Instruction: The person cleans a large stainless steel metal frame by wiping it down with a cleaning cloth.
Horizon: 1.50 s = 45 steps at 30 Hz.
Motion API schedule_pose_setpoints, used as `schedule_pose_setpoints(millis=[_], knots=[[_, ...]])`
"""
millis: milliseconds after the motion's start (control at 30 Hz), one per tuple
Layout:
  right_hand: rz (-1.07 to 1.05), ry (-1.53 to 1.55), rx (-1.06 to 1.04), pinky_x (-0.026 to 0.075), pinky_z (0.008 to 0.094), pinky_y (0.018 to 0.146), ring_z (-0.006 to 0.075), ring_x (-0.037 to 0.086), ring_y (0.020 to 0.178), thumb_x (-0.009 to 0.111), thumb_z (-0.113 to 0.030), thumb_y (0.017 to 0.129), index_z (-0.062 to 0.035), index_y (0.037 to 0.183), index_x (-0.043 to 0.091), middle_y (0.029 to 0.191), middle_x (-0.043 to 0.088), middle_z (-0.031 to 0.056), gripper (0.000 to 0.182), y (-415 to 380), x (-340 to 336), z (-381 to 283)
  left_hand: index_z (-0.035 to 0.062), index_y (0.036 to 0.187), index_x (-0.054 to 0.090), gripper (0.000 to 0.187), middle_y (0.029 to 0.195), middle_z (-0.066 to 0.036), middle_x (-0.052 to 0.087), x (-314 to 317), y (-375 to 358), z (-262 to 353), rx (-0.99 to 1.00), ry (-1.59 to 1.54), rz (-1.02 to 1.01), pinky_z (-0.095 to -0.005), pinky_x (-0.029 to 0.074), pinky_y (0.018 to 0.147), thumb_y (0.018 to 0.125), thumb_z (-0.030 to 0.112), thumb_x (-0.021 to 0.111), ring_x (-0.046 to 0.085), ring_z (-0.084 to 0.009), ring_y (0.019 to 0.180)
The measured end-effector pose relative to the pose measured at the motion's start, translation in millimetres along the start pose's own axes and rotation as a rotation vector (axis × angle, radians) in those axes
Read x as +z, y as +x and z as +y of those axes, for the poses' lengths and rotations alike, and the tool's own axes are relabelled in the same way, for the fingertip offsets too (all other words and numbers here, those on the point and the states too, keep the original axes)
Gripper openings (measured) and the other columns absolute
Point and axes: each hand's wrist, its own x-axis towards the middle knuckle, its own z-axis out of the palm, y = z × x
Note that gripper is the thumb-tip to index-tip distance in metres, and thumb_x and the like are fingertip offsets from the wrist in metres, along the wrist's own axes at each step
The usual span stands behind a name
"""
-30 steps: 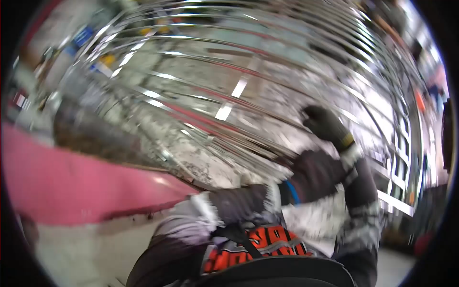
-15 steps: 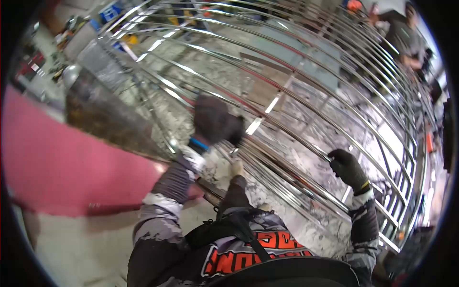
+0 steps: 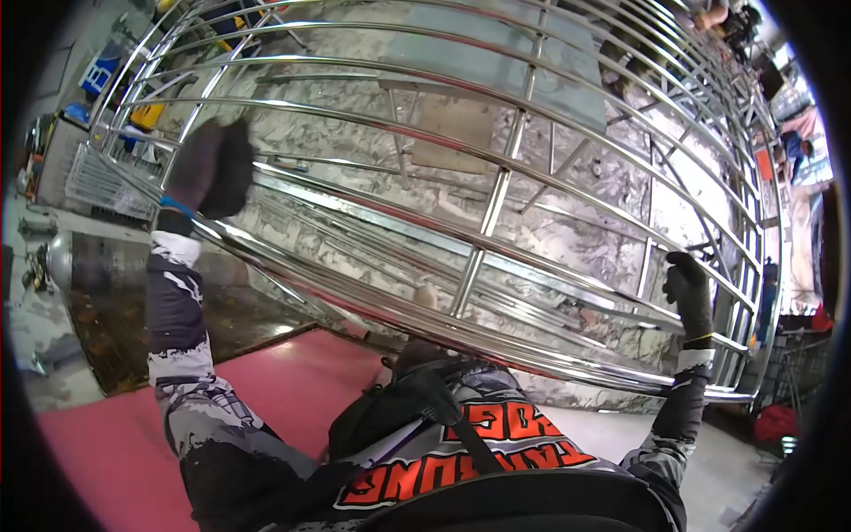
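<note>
A large frame of shiny metal bars (image 3: 502, 191) lies across the view in front of my body. My left hand (image 3: 211, 170), in a dark glove, is over the frame's left part, close to the long bars; its fingers are blurred and their hold is hidden. On the right, my gloved right hand (image 3: 689, 288) has its fingers curled at a long bar of the frame. Several parallel bars run close together along the near side, just ahead of my shirt (image 3: 496, 443).
A pink surface (image 3: 213, 426) lies at the lower left, beside a metal cylinder (image 3: 115, 262) and a wire rack (image 3: 111, 184). A brown board (image 3: 452, 131) and a grey sheet (image 3: 496, 53) show beyond the bars. Another person (image 3: 740, 25) is at the upper right.
My left hand has moved outward to the left and up. My right hand sits further right in view. The frame appears turned, its near bars now closer to my body.
</note>
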Motion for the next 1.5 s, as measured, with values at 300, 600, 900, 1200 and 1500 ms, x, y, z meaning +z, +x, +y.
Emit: schedule_pose_setpoints(millis=[300,600,900,1200,1500], knots=[[-0.019,-0.207,-0.102,0.046,0.0285,0.056,0.0077,0.055,0.062,0.063,-0.009,0.094,-0.0038,0.115,0.065,0.073,0.060,0.0017,0.022,-14,-2,0,0.0096,0.138,0.052,0.059,0.110,-0.016,0.064,186,5,157,0.624,0.489,-0.749,-0.0480,0.056,0.082,0.088,0.038,0.067,0.066,-0.0379,0.094],[-0.084,-0.315,-0.476,0.058,0.0408,0.082,0.0311,0.073,0.089,0.071,-0.019,0.094,-0.0064,0.120,0.068,0.097,0.074,0.0148,0.029,-20,36,-20,0.0139,0.148,0.048,0.064,0.159,-0.015,0.041,302,-15,317,1.067,0.432,-0.676,-0.0706,0.023,0.115,0.096,0.049,0.054,0.030,-0.0385,0.150],[-0.300,-0.479,-0.334,0.054,0.0487,0.085,0.0387,0.070,0.095,0.066,-0.033,0.090,-0.0134,0.114,0.071,0.097,0.074,0.0189,0.031,-35,44,-14,0.0100,0.095,0.069,0.026,0.098,-0.015,0.063,339,-28,374,1.134,-0.040,-0.560,-0.0525,0.047,0.091,0.091,0.036,0.068,0.061,-0.0368,0.099],[-0.372,-0.401,-0.415,0.053,0.0500,0.091,0.0379,0.068,0.106,0.062,-0.027,0.093,-0.0086,0.121,0.067,0.111,0.071,0.0189,0.034,-37,40,-30,0.0141,0.146,0.051,0.059,0.150,-0.020,0.051,195,8,129,0.842,0.811,-0.541,-0.0553,0.046,0.105,0.094,0.037,0.064,0.053,-0.0397,0.133],[-0.450,-0.284,-0.557,0.053,0.0494,0.086,0.0390,0.068,0.100,0.065,-0.027,0.091,-0.0099,0.115,0.068,0.102,0.071,0.0178,0.030,-28,65,-51,0.0143,0.128,0.064,0.052,0.143,-0.027,0.052,215,-5,166,0.847,0.480,-0.457,-0.0670,0.028,0.114,0.081,0.037,0.069,0.043,-0.0486,0.137]])
